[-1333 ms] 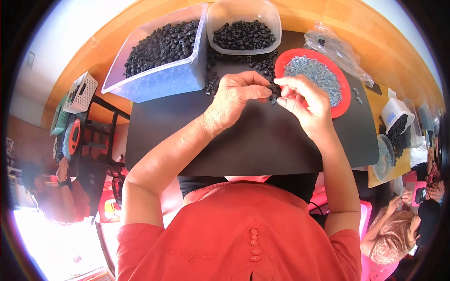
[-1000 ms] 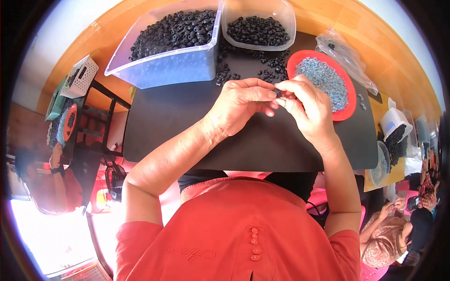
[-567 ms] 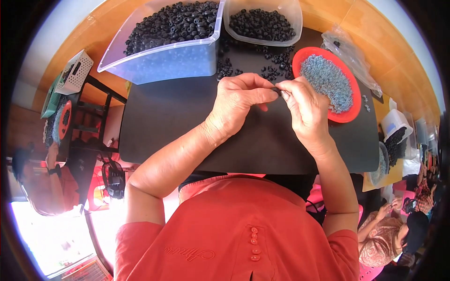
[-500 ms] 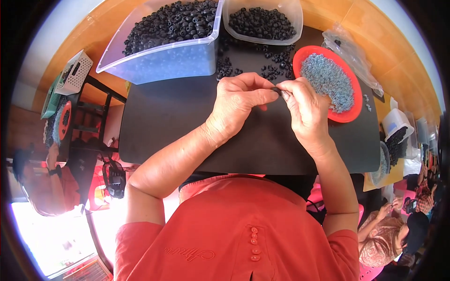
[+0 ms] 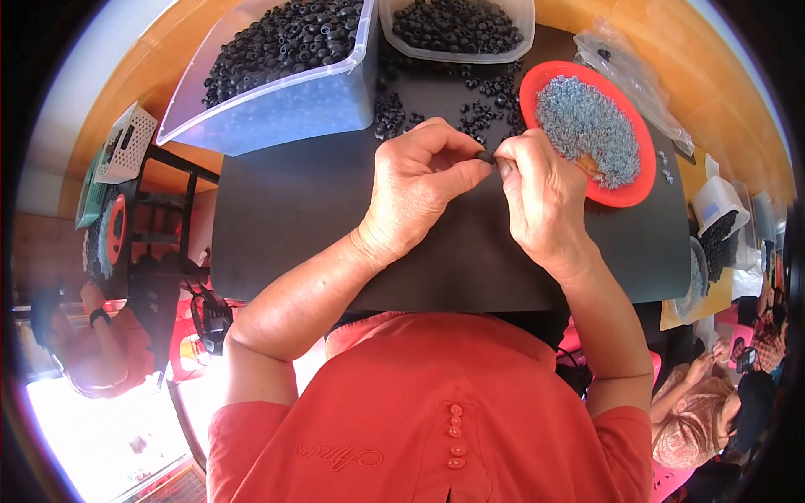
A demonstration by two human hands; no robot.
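Observation:
My left hand [image 5: 418, 186] and my right hand [image 5: 541, 194] meet fingertip to fingertip over a black mat [image 5: 285, 210]. Between them they pinch a small black ring-shaped part [image 5: 489, 156], mostly hidden by the fingers. Loose black parts [image 5: 482, 113] lie scattered on the mat just beyond my hands. A red dish [image 5: 622, 194] heaped with tiny grey-blue pieces sits right beside my right hand.
A big clear tub [image 5: 285, 101] full of black parts stands at the back left, a smaller clear tub [image 5: 457, 52] of the same behind centre. A crumpled plastic bag [image 5: 625, 67] lies at the back right. Other people sit at the left and lower right edges.
My hands stay joined on the small part with only slight finger movement. The view has shifted, so the tubs and red dish sit a little higher in the picture.

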